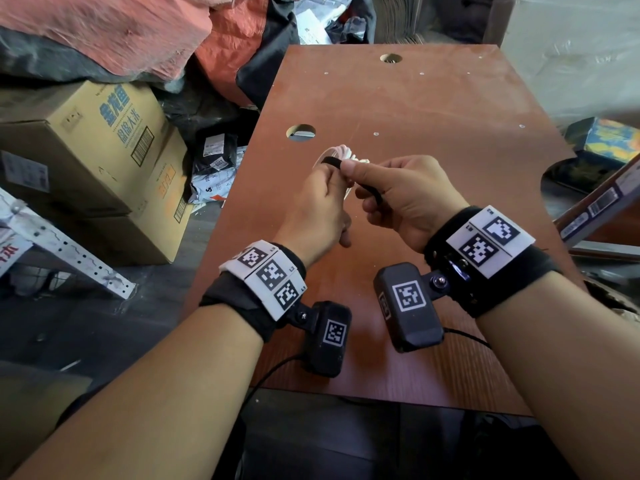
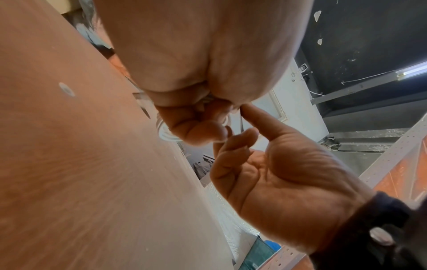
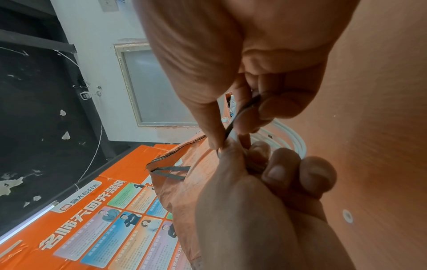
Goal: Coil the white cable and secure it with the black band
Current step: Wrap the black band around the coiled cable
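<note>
I hold the coiled white cable [image 1: 341,152] just above the brown tabletop [image 1: 433,109]. My right hand [image 1: 356,178] curls its fingers round the coil [image 2: 166,135], and its thumb presses the black band [image 1: 331,162] against it. A further stretch of the band [image 3: 242,113] runs across to my left hand [image 3: 245,118], which pinches it between thumb and fingers. In the left wrist view my left hand [image 2: 240,124] shows its palm, thumb tip meeting the curled fingers. The far loops of the cable [image 3: 289,135] stick out beyond both hands; the rest is hidden.
The tabletop has two round holes [image 1: 300,132] [image 1: 390,58] and small screw heads. Cardboard boxes [image 1: 86,150] and a perforated metal bar [image 1: 69,251] crowd the left side. Bags and red cloth [image 1: 121,29] pile up behind; boxes [image 1: 602,140] lie right.
</note>
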Demonstrator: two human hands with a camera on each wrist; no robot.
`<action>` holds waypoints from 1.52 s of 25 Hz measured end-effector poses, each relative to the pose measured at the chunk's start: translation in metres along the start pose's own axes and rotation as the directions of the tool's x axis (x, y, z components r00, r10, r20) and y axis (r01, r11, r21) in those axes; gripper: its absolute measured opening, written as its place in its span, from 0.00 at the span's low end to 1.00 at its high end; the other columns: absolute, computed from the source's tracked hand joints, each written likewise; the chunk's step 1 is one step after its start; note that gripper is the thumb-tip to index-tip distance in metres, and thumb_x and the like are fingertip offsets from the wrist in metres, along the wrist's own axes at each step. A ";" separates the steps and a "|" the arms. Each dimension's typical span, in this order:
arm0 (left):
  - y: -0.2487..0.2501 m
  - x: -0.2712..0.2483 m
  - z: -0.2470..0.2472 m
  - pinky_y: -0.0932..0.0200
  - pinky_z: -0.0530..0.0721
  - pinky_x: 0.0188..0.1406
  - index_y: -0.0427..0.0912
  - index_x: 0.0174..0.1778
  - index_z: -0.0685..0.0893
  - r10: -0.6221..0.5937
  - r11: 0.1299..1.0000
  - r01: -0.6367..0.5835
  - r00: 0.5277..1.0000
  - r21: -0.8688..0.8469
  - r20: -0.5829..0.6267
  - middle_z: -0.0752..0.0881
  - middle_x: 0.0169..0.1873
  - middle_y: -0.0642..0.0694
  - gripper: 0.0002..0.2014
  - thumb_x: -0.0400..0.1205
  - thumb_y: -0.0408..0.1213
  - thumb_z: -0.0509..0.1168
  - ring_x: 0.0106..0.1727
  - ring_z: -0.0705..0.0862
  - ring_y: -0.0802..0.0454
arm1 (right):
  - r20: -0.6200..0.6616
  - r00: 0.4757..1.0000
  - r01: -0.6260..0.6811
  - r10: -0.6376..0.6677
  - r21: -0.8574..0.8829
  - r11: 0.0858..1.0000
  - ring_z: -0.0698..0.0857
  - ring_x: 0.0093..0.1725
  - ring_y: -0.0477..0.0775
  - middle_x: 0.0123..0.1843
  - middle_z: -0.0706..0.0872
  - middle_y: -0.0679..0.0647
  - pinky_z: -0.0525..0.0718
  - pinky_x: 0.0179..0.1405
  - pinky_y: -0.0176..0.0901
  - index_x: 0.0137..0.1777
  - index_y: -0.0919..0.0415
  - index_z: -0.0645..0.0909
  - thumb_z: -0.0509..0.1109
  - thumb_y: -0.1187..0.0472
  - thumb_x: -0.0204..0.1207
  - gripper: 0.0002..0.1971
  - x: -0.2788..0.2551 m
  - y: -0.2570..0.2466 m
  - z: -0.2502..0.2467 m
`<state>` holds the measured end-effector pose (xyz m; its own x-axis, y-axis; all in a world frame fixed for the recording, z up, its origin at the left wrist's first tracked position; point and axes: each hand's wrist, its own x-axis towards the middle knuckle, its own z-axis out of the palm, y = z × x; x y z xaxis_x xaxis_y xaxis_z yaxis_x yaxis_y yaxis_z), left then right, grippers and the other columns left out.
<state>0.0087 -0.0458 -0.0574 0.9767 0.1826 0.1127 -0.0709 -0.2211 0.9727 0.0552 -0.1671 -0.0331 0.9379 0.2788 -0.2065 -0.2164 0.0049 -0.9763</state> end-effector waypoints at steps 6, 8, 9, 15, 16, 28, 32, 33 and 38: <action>-0.006 0.002 -0.003 0.52 0.80 0.21 0.34 0.58 0.74 0.017 0.996 -0.014 0.999 0.093 -0.030 0.75 0.31 0.47 0.16 0.91 0.45 0.51 0.20 0.76 0.51 | 0.007 1.000 -0.009 0.010 -0.078 0.997 0.78 0.26 0.50 0.35 0.87 0.56 0.76 0.26 0.43 0.45 0.63 0.86 0.83 0.53 0.68 0.15 -0.003 -0.002 -0.001; -0.007 0.002 -0.003 0.49 0.82 0.22 0.38 0.54 0.74 0.027 0.991 -0.024 0.999 0.133 -0.021 0.79 0.32 0.37 0.16 0.91 0.49 0.51 0.21 0.77 0.48 | 0.002 1.000 -0.006 0.006 -0.059 0.998 0.76 0.25 0.49 0.33 0.83 0.55 0.75 0.24 0.42 0.47 0.66 0.86 0.83 0.55 0.69 0.16 -0.002 -0.002 0.000; -0.007 0.001 -0.002 0.49 0.82 0.22 0.40 0.52 0.74 0.037 0.989 -0.034 0.999 0.142 -0.014 0.80 0.32 0.36 0.16 0.91 0.49 0.50 0.21 0.78 0.47 | 0.004 1.000 -0.010 0.010 -0.042 0.999 0.76 0.24 0.49 0.32 0.82 0.55 0.74 0.23 0.41 0.49 0.68 0.86 0.82 0.56 0.69 0.16 -0.002 -0.002 0.000; -0.006 0.001 0.000 0.52 0.78 0.22 0.39 0.49 0.74 0.035 0.995 -0.043 0.995 0.088 0.092 0.73 0.28 0.45 0.12 0.91 0.43 0.53 0.23 0.76 0.45 | -0.011 1.000 -0.028 0.028 -0.008 1.000 0.73 0.23 0.49 0.27 0.78 0.54 0.72 0.22 0.39 0.43 0.67 0.85 0.82 0.61 0.68 0.11 -0.001 -0.002 -0.002; -0.006 0.001 0.000 0.50 0.79 0.23 0.38 0.51 0.75 0.022 0.998 -0.028 0.993 0.050 0.115 0.73 0.30 0.43 0.11 0.91 0.41 0.54 0.23 0.75 0.45 | -0.014 0.999 -0.032 0.032 -0.005 0.999 0.73 0.23 0.49 0.26 0.79 0.54 0.72 0.22 0.39 0.44 0.67 0.86 0.82 0.61 0.68 0.11 0.000 -0.002 -0.003; -0.001 0.000 0.002 0.52 0.79 0.23 0.58 0.72 0.62 -0.028 0.989 0.044 0.993 -0.142 0.113 0.69 0.32 0.46 0.17 0.90 0.36 0.56 0.22 0.72 0.54 | -0.027 0.999 -0.033 0.034 0.051 0.998 0.69 0.22 0.48 0.26 0.74 0.53 0.68 0.21 0.38 0.34 0.63 0.80 0.75 0.65 0.73 0.09 0.000 0.004 0.002; -0.005 0.002 0.003 0.51 0.80 0.23 0.48 0.72 0.58 -0.018 0.991 0.023 0.999 -0.130 0.043 0.73 0.37 0.42 0.19 0.89 0.33 0.58 0.20 0.73 0.54 | -0.025 0.999 -0.021 0.023 0.062 0.998 0.70 0.22 0.48 0.25 0.74 0.52 0.68 0.20 0.38 0.31 0.62 0.80 0.74 0.65 0.74 0.11 0.000 0.002 0.002; -0.005 0.002 0.004 0.51 0.80 0.23 0.45 0.68 0.59 -0.020 0.991 0.024 0.999 -0.135 0.027 0.74 0.39 0.40 0.16 0.89 0.32 0.58 0.19 0.73 0.55 | -0.028 0.999 -0.018 0.020 0.065 0.998 0.70 0.22 0.48 0.25 0.74 0.52 0.68 0.21 0.38 0.30 0.61 0.80 0.74 0.65 0.74 0.12 0.001 0.002 0.001; -0.005 0.002 0.004 0.50 0.80 0.26 0.38 0.62 0.68 -0.046 0.991 0.055 0.996 -0.120 0.076 0.74 0.38 0.41 0.07 0.90 0.35 0.57 0.23 0.73 0.54 | -0.023 1.000 -0.004 0.005 0.064 0.998 0.70 0.21 0.47 0.25 0.74 0.52 0.68 0.20 0.38 0.33 0.64 0.80 0.74 0.66 0.74 0.09 0.001 0.002 0.000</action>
<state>0.0115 -0.0487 -0.0629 0.9915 0.1195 0.0519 -0.0407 -0.0946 0.9947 0.0559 -0.1666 -0.0351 0.9427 0.2566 -0.2132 -0.2370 0.0654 -0.9693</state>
